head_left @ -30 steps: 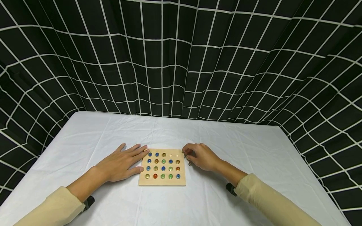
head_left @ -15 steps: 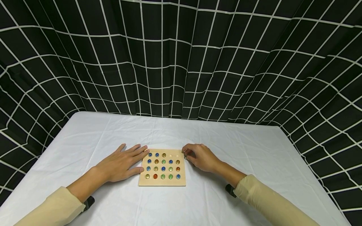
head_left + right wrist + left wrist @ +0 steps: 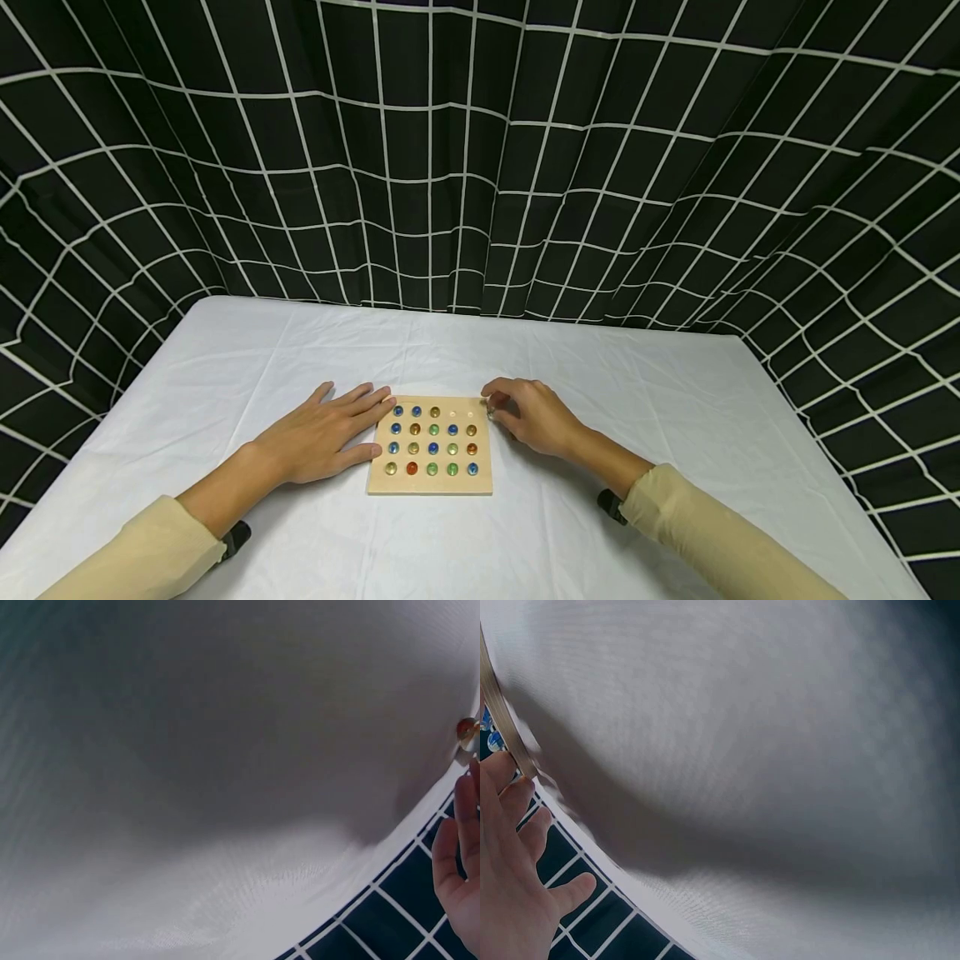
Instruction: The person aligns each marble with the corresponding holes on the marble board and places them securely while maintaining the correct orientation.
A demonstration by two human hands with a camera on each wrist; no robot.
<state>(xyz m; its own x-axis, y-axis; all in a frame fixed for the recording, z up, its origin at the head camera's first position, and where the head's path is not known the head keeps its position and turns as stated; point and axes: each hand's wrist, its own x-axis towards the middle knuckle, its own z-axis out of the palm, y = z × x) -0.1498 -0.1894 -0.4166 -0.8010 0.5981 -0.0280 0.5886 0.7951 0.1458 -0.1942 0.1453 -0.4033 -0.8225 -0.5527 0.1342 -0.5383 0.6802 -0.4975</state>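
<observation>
A light wooden board [image 3: 480, 483] lies flat on the table, with rows of coloured glass marbles [image 3: 432, 448] in its hollows. Two hollows at the right end of its far row hold no marble. My left hand [image 3: 318, 437] rests at the board's left side, fingers spread and fingertips on its edge. In the left wrist view that hand's fingers touch the board's edge [image 3: 504, 716]. Beside the far right corner, my right hand [image 3: 536, 417] pinches a clear-looking glass marble [image 3: 491, 410] between thumb and forefinger. The right wrist view catches only part of this hand at its right edge.
A white cloth [image 3: 637, 392] with light creases covers the table. Behind and at both sides hangs a black curtain [image 3: 450, 208] with a white grid.
A marble seen below my right thumb a second ago is no longer visible. The right fingers have shifted slightly toward the board's far corner with the pinched marble. My left hand stays still.
</observation>
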